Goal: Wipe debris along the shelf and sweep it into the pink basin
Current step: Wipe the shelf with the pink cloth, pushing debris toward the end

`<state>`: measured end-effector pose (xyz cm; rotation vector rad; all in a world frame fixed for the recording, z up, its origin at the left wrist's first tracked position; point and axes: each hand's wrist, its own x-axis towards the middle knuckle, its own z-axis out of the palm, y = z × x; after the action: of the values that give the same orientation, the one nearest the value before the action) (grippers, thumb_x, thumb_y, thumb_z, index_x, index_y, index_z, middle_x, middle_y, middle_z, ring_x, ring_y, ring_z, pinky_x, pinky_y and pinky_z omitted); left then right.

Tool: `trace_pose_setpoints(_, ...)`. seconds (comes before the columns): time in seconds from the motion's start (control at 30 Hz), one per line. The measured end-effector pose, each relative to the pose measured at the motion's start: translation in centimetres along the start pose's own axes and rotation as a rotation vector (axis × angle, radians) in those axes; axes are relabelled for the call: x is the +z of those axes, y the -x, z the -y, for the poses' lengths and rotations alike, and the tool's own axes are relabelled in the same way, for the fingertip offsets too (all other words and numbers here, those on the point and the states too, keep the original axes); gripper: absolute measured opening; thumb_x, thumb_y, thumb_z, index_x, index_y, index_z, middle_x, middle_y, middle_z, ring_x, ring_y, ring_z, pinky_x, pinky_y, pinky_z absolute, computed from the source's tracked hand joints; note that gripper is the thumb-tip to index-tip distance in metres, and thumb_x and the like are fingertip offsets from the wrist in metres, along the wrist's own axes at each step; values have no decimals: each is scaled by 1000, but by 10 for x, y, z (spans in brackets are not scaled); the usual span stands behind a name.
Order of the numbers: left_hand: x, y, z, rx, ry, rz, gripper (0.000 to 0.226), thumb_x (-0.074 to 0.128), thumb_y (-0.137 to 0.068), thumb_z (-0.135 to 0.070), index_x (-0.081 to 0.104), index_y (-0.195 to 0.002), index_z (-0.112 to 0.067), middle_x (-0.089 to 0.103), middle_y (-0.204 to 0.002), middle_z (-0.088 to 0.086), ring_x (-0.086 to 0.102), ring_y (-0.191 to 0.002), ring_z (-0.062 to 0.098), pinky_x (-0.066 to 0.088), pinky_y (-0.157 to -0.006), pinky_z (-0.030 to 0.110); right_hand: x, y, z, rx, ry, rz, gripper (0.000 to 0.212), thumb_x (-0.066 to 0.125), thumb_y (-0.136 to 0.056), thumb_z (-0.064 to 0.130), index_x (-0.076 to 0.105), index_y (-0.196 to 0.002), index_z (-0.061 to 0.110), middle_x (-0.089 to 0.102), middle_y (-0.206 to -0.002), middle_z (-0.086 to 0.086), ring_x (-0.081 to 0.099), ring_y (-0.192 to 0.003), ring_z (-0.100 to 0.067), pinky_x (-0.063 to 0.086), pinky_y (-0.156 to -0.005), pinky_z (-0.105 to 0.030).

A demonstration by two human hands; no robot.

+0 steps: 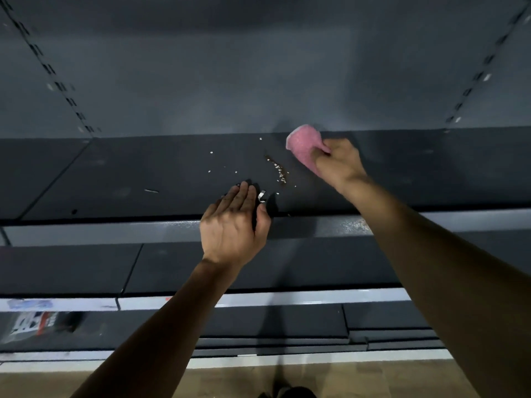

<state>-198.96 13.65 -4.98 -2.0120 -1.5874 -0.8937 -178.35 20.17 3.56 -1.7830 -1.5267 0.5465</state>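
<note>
Item one, nearest you: your left hand, reaching over the front lip of the shelf. Its fingers lie straight and close together, palm turned toward the right, set on edge at the shelf's front. Dark bits and a small pale scrap sit just beyond its fingertips and thumb; whether the hand touches them you cannot tell.

Item two, beyond the left hand and a little to its right: a short streak of debris, brownish crumbs mixed with pale grains, lying on the dark shelf surface between your two hands. It touches neither hand.

Item three, left of that streak and beyond your left hand: scattered pale grains, spread thin and well apart from one another. A thin pale sliver lies farther left, level with your left fingertips.

Item four, farther back and right: your right hand, fingers curled and bunched round a pink cloth. The cloth sticks out from the hand toward the left and back, near the rear edge of the shelf, just beside the far end of the debris streak.

Item five, behind both hands: the grey back panel, with a slotted upright far left of your left hand and another slotted upright far right of your right hand.
</note>
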Motion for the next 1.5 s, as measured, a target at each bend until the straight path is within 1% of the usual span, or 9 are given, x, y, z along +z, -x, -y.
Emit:
trace_pose_setpoints(0.1, 0, 1, -1, -5, 1, 15, 41, 45, -95, -31, 76, -113, -10, 71, -120, 7, 68, -113, 20, 52, -85, 33, -22, 15, -13, 71, 36, -183, 26, 48, -91, 17, 64, -74, 7, 60, -69, -7, 59, -62, -14, 41, -48, -10)
trace_pose_setpoints(0.2, -3, -1, -4, -17, 13, 21, 42, 46, -93, -31, 76, -111, -8, 72, -118, 10, 68, -112, 23, 52, -90, 33, -45, 30, -22, 121, 97, -327, 30, 44, -89, 19, 65, -90, -2, 63, -88, -18, 62, -87, -34, 52, -72, -32)
trace_pose_setpoints(0.27, -5, -3, -6, -31, 24, 44, 45, 43, -94, -32, 75, -112, -7, 71, -119, 11, 68, -113, 24, 52, -93, 34, -56, 43, -22, 146, 198, -291, 23, 43, -93, 16, 59, -100, 1, 53, -93, -15, 53, -95, -35, 45, -79, -35)
trace_pose_setpoints(0.37, -4, -8, -17, 0, 47, 83, 49, 38, -96, -34, 73, -117, -7, 69, -124, 11, 65, -118, 23, 48, -101, 36, -52, 60, -24, 236, 410, -170, 32, 49, -95, 18, 52, -121, -1, 50, -108, -20, 49, -107, -39, 43, -88, -39)
trace_pose_setpoints(0.47, 0, -15, -37, 57, 64, 105, 51, 37, -97, -37, 71, -122, -8, 67, -128, 10, 63, -121, 22, 45, -105, 35, -36, 63, -29, 238, 512, -126, 35, 52, -94, 20, 49, -121, -3, 49, -118, -24, 48, -111, -39, 42, -95, -45)
trace_pose_setpoints(0.67, 15, -22, -74, 205, 160, 98, 42, 43, -100, -36, 74, -115, -11, 71, -122, 7, 66, -115, 21, 49, -102, 36, -38, 35, -41, 268, 438, -185, 33, 49, -93, 13, 50, -120, -5, 51, -119, -26, 45, -116, -39, 38, -100, -44)
trace_pose_setpoints(0.9, 11, -50, -90, 179, 106, 186, 40, 35, -103, -36, 65, -82, -21, 69, -90, 0, 65, -91, 20, 45, -77, 31, -38, -12, -57, 298, 317, -177, 38, 48, -93, 13, 47, -126, -6, 45, -127, -28, 45, -119, -42, 36, -104, -44)
trace_pose_setpoints(1.33, 12, -50, -101, 131, 88, 152, 29, 51, -96, -34, 77, -97, -19, 75, -106, -3, 70, -98, 14, 41, -81, 24, -18, -98, -62, 268, 341, -77, 48, 50, -91, 21, 45, -132, -3, 41, -133, -27, 46, -121, -41, 40, -104, -44)
trace_pose_setpoints(1.5, 15, -49, -101, 113, 134, 155, 30, 54, -95, -34, 76, -103, -16, 75, -111, 1, 69, -104, 17, 47, -85, 28, 11, -117, -44, 201, 241, -45, 23, 50, -87, 12, 55, -109, 12, 48, -127, -19, 48, -118, -37, 44, -92, -40)
